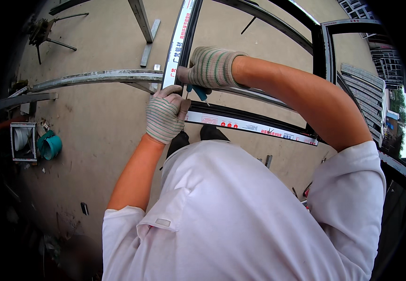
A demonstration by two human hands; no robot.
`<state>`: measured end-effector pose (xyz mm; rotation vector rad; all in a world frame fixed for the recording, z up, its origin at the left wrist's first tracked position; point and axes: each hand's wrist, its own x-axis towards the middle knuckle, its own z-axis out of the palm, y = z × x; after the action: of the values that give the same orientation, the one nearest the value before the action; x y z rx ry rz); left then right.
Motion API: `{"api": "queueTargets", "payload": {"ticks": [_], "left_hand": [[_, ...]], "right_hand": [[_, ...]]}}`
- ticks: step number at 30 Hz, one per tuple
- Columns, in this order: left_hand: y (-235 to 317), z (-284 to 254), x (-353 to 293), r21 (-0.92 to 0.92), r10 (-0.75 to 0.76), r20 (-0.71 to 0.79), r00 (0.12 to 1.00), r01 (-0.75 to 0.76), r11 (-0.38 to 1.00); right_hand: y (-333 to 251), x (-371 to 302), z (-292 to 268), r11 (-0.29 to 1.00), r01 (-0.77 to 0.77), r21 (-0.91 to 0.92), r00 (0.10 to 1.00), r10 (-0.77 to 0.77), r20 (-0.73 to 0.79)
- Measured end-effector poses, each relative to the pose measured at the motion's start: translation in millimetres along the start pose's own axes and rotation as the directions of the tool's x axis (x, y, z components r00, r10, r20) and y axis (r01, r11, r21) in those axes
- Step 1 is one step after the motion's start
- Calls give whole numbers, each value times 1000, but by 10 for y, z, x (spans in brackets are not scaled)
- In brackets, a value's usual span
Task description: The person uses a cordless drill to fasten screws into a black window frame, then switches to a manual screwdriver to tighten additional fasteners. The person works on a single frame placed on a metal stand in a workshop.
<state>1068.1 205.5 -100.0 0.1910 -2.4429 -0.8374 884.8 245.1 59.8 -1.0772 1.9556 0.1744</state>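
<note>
As I watched, frame bar [179,40] ran lengthwise forward; left hand [164,114] pinched its near end, right hand [212,68] fingers unclear.

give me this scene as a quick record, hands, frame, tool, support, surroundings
left hand: gloved, at the near-left corner of the black frame
right hand: gloved, reaching across to the frame's left side
tool: blue tool just below the right hand; its grip is partly hidden
frame covering: printed white strips
support: grey metal bar passing under the frame
surroundings: teal bucket on the floor, left
</note>
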Motion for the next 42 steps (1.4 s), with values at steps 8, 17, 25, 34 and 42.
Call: {"api": "queueTargets", "payload": {"ticks": [8,17,25,34,42], "left_hand": [[20,-16,57,-21,3,42,999,-2,1000],[2,-12,37,-30,-13,-7,1000,12,999],[-5,7,45,-21,-12,0,1000,12,1000],[-23,8,25,-12,-33,3,999,33,999],[-13,-13,29,-7,8,9,1000,-8,1000]], "right_hand": [[294,-315,-132,393,593,-703,591,-805,49],[73,-72,102,996,62,-64,977,-74,-198],[218,-262,-42,730,438,-525,759,-613,-220],[-40,-266,-61,925,143,-352,970,-201,-134],[243,-163,7,835,413,-364,811,-519,-269]]}}
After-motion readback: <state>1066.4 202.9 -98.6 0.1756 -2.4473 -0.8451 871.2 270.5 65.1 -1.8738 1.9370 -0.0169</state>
